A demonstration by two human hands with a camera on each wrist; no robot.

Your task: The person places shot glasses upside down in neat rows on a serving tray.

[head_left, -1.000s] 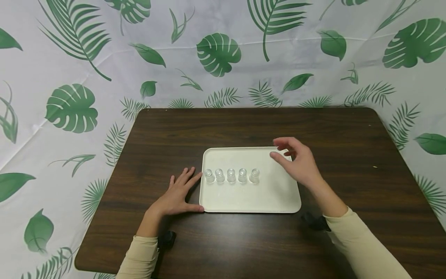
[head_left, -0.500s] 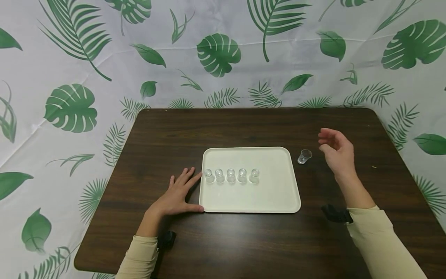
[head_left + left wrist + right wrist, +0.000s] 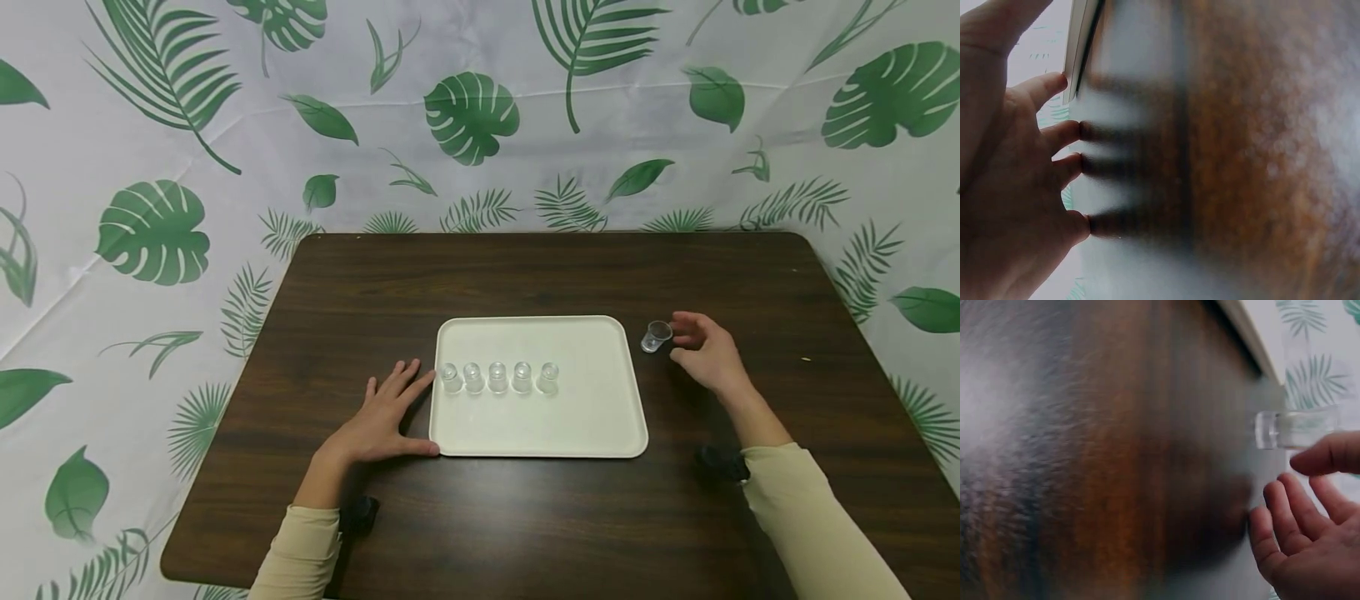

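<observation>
My left hand (image 3: 381,421) lies with fingers spread on the table, its thumb and index fingertip at the left edge of a white tray (image 3: 592,417). In the left wrist view its fingertips (image 3: 1072,164) press on the wood beside the tray. Right of the tray a small clear shot glass (image 3: 656,336) stands upright on the table, mouth up. My right hand (image 3: 708,354) is just right of this glass, fingers loosely bent and holding nothing. The right wrist view has the thumb (image 3: 1325,455) right by the glass (image 3: 1297,429).
Several clear glasses (image 3: 497,378) stand upside down in a row across the tray's left and middle. The dark wooden table (image 3: 525,525) ends at a leaf-printed cloth backdrop (image 3: 517,183).
My right hand has moved right from over the tray, uncovering the shot glass on the table, then come back left and down beside it. The left hand has stayed still.
</observation>
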